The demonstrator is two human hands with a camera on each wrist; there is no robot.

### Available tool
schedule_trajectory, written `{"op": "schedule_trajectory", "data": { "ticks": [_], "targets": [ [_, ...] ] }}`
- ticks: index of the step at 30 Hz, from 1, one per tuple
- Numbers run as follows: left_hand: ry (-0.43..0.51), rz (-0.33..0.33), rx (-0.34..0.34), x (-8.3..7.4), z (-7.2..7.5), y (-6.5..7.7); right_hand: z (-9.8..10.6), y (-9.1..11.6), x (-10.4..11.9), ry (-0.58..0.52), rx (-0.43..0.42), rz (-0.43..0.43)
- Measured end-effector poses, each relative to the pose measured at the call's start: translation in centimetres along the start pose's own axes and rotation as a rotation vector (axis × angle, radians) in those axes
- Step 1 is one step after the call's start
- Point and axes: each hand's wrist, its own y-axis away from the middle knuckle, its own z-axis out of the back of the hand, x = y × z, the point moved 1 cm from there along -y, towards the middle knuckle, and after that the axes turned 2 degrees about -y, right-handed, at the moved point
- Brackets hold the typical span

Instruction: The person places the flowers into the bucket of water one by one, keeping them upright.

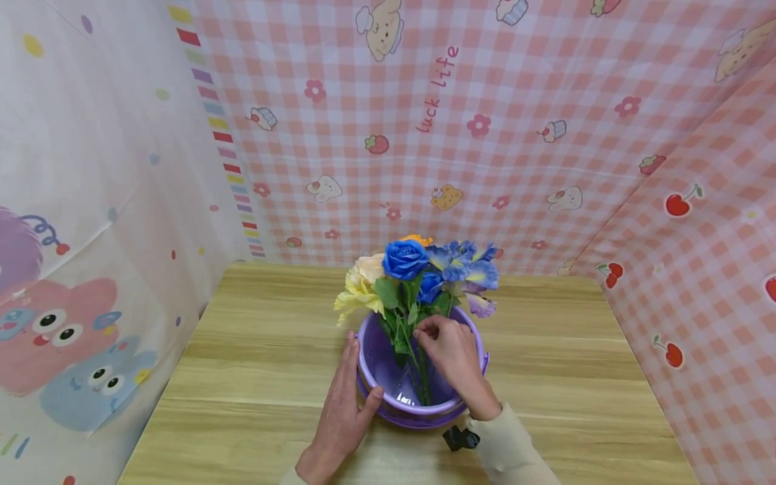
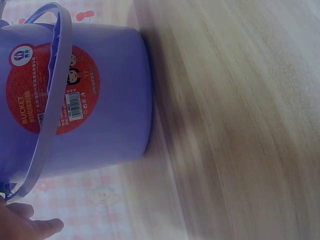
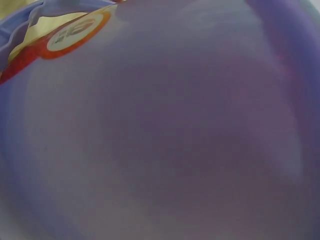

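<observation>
A purple bucket (image 1: 362, 357) stands on the table, holding a bunch of artificial-looking flowers with green stems (image 1: 422, 370). Among the blooms are a blue rose (image 1: 405, 260), a yellow flower (image 1: 359, 294) and blue irises (image 1: 459, 261). My left hand (image 1: 344, 397) rests against the bucket's left side, fingers straight and thumb at the front rim. Over the bucket's right side, my right hand (image 1: 447, 343) has curled fingers pinching at a flower stem among the leaves. In the left wrist view the bucket (image 2: 115, 100) shows a red label and its hanging handle (image 2: 59, 75). The bucket wall (image 3: 190, 125) fills the right wrist view.
A small black object (image 1: 461, 438) shows in front of the bucket, beside my right sleeve (image 1: 510, 446). The wooden table (image 1: 254, 377) backs onto a pink checked cloth (image 1: 339, 222), with patterned cloth also at both sides.
</observation>
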Motion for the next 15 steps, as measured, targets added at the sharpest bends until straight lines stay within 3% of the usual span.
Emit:
{"op": "schedule_trajectory", "data": {
  "ticks": [8,15],
  "targets": [
    [-0.026,-0.012,-0.016,0.06,-0.06,-0.03,-0.03,0.02,-0.10,0.036,0.019,0.010],
    [-0.037,-0.016,-0.014,0.03,0.00,-0.03,0.58,0.62,-0.10,-0.014,0.004,0.062]
  ]
}}
